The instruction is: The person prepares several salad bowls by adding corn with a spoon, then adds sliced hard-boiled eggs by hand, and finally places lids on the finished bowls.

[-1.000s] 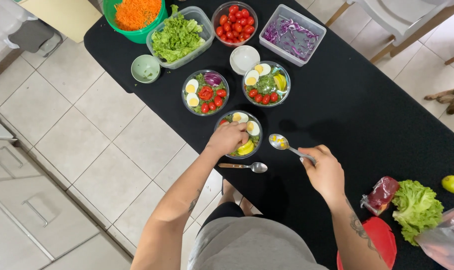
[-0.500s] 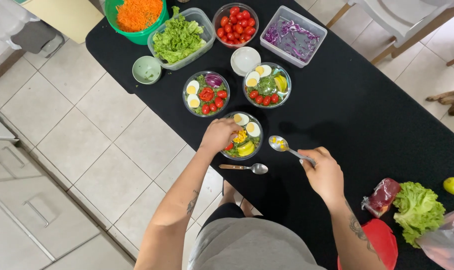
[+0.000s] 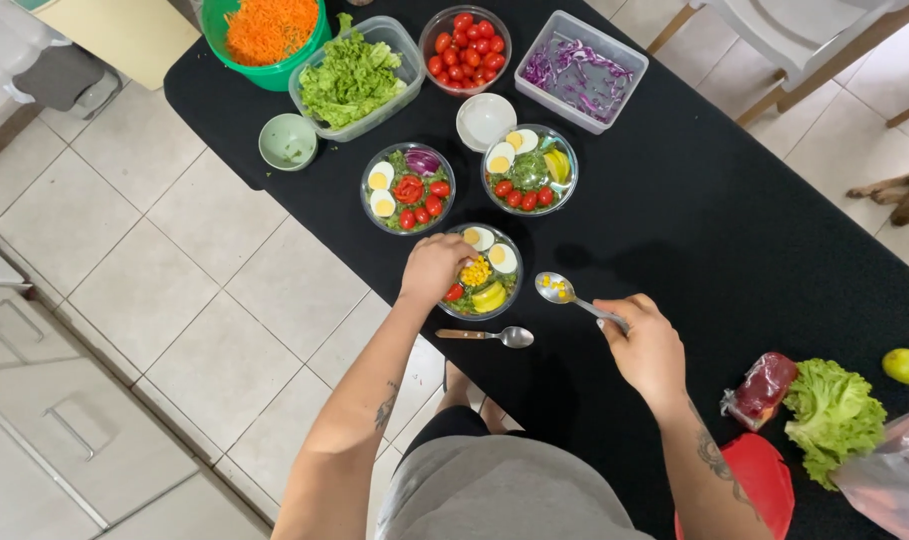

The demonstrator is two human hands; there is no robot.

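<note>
Filling a salad bowl on the black bench, person standing at its near edge. Far side: tub of lettuce, bowl of cherry tomatoes, two finished salad bowls. The near salad bowl with egg, corn and tomato sits mid-bench; left hand rests on its left rim, fingers curled, looks like placing a piece. Right hand grips a spoon carrying corn, just right of the bowl. Judged next: tip corn in, needs a level carry.
</note>
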